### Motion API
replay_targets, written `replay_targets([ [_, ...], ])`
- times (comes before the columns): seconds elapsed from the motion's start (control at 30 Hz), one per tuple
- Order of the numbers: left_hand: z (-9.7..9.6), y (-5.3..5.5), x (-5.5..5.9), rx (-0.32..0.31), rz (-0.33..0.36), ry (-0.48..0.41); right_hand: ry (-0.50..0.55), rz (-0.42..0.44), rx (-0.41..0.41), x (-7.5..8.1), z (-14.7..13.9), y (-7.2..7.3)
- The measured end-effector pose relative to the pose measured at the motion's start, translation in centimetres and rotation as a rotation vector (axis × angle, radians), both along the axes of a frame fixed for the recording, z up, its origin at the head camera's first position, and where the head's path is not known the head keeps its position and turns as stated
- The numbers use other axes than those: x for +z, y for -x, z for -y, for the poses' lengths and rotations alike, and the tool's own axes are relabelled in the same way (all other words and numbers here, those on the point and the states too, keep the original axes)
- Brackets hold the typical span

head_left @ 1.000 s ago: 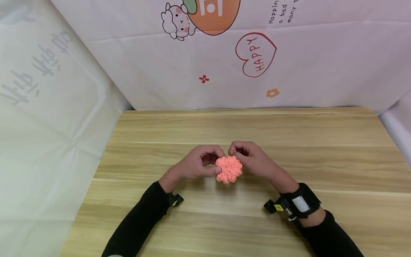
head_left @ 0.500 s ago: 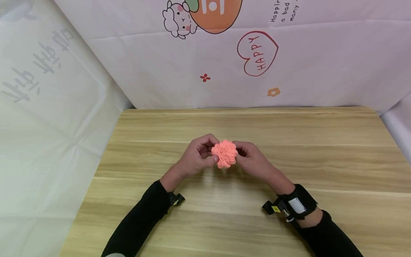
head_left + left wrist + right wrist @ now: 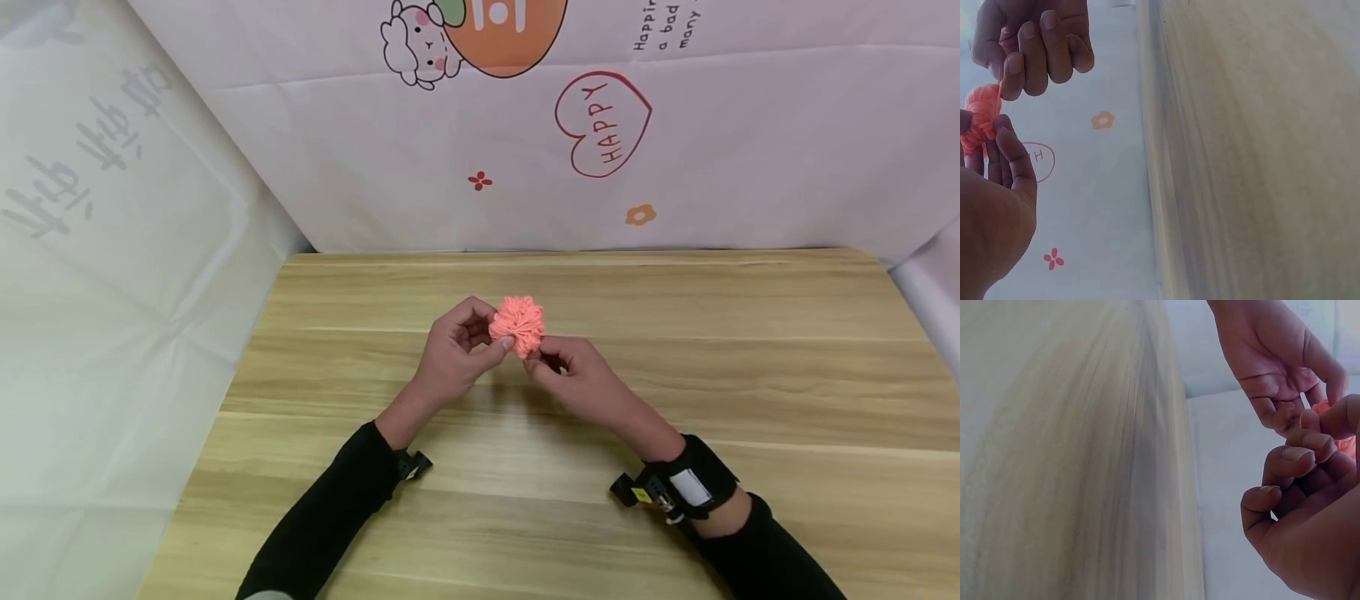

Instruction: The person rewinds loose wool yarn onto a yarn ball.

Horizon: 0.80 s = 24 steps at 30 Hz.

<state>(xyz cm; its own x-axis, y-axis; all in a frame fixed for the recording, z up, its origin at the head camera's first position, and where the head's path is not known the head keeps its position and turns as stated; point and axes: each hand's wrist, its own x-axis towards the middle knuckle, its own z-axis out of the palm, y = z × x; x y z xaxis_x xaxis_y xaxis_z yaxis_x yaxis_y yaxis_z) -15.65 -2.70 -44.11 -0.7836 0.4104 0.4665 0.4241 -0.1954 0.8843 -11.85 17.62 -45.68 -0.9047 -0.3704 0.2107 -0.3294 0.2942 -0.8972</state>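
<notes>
A small coral-pink bundle of wound yarn (image 3: 517, 323) with a scalloped, flower-like outline is held up over the table. Its strands cross toward the middle. My left hand (image 3: 452, 350) pinches it at its left and lower edge, thumb in front and fingers behind. Just below its right edge, my right hand (image 3: 581, 379) has its thumb and index finger together. In the left wrist view, a thin yarn strand (image 3: 1000, 94) runs from the bundle up to the right hand's fingertips, which pinch it. The right wrist view shows the bundle (image 3: 1346, 445) partly hidden behind the fingers.
The wood-grain table (image 3: 420, 542) lies beneath both hands. A white printed cloth (image 3: 360, 167) hangs behind its far edge, and another white sheet (image 3: 127, 333) hangs at the left. Black wrist cameras (image 3: 412, 465) are strapped to both arms.
My left hand has carried the yarn bundle away from me and slightly left, tilting it. The right hand has passed from the bundle's upper right, round its right side, to its lower right.
</notes>
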Motion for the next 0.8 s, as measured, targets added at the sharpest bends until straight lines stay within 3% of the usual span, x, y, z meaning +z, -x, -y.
replay_targets([
  [0.2,-0.1,-0.2,0.3,0.053,-0.006,0.028,-0.008,-0.007,-0.039,0.3,0.2,-0.2],
  [0.37,-0.1,-0.2,0.2,0.082,0.006,0.042,0.018,-0.040,-0.078,2.2,0.6,-0.9],
  [0.53,-0.1,-0.2,0.1,0.069,0.043,0.071,0.011,-0.089,-0.122,3.8,0.8,-1.5],
  [0.8,-0.2,-0.3,-0.1,0.050,0.112,0.135,-0.001,-0.253,-0.184,3.0,0.6,-1.2],
])
